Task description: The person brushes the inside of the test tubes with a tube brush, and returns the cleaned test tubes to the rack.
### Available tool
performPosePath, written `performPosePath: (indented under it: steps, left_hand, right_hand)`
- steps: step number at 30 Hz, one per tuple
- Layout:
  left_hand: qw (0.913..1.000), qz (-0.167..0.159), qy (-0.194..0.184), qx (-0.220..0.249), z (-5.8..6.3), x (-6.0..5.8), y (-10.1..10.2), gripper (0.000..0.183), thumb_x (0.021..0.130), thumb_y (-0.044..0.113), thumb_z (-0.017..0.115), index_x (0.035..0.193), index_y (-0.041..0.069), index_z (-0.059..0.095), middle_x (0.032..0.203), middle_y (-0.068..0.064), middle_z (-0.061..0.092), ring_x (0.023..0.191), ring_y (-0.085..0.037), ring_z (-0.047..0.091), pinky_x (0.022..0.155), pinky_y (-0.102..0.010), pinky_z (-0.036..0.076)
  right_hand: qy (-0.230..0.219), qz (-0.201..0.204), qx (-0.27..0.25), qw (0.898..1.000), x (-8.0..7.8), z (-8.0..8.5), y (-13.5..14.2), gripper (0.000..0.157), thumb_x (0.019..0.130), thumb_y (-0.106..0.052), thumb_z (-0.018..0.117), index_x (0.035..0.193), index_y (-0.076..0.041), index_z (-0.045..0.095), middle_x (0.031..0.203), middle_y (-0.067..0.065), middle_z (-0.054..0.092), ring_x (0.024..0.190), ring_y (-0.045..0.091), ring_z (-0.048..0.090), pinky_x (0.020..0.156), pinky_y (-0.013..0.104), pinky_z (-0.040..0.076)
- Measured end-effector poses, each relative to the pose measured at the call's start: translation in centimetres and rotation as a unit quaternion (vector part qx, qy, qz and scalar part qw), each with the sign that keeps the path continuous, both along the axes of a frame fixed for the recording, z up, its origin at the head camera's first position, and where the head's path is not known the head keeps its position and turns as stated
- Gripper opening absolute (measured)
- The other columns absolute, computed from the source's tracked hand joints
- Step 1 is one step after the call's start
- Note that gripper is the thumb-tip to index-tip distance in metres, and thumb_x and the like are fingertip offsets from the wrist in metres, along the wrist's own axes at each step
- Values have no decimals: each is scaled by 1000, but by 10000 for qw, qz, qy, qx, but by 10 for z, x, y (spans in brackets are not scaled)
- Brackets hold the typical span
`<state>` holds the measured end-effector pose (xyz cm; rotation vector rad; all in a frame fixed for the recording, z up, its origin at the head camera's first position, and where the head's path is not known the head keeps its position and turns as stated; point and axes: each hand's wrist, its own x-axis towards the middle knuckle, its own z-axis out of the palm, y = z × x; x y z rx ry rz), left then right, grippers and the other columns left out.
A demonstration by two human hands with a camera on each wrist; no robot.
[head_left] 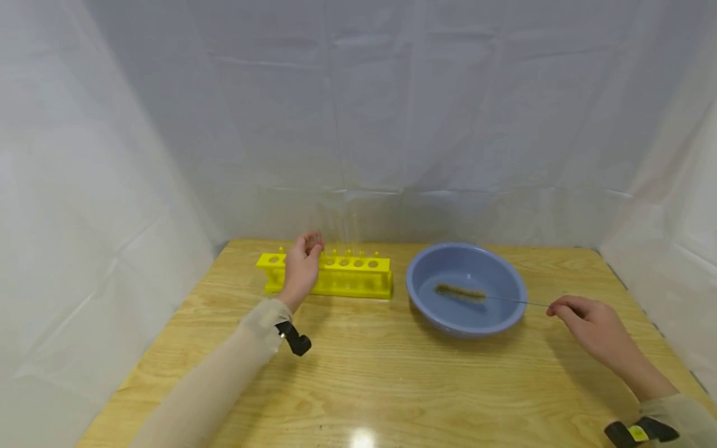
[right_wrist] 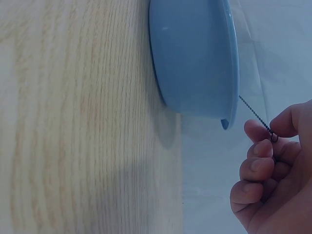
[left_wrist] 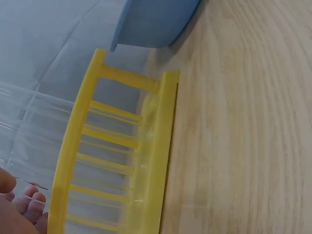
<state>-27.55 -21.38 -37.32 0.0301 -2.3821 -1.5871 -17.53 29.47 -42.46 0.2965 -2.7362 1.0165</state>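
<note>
A yellow test tube rack (head_left: 350,264) stands on the table with several clear test tubes (left_wrist: 36,114) upright in it. Behind its top bar, my left hand (head_left: 303,264) pinches one clear test tube at the rack's left half; the glass is hard to make out between the fingers. My right hand (head_left: 594,326) holds a test tube brush (head_left: 460,291) by the end of its twisted wire handle (right_wrist: 255,113), between thumb and forefinger. The brush's brown bristles lie over the inside of a blue basin (head_left: 426,261), and the wire crosses the basin's right rim.
The basin sits right of the rack, with a gap of table between them. A light wooden table (head_left: 347,373) carries both. White plastic sheeting (head_left: 392,124) rises behind the table and along both sides.
</note>
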Motion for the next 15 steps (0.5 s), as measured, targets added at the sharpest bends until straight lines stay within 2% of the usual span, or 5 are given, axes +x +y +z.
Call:
performPosePath:
  steps: [7, 15]
  left_hand:
    - [9999, -10, 24, -170, -6, 2, -1, 34, 109, 19, 45, 141, 9, 50, 133, -10, 62, 126, -26, 56, 106, -45, 47]
    - [9994, 123, 18, -329, -10, 3, -4, 37, 108, 21, 48, 143, 10, 49, 132, -5, 63, 128, -26, 53, 108, -47, 44]
  right_hand:
    - [21, 16, 17, 10000, 0, 1, -1, 33, 108, -21, 45, 106, -5, 74, 106, 18, 73, 61, 7, 44, 55, 27, 36]
    - [72, 50, -35, 10000, -3, -1, -2, 32, 108, -20, 46, 107, -4, 74, 105, 18, 73, 63, 6, 46, 55, 26, 37]
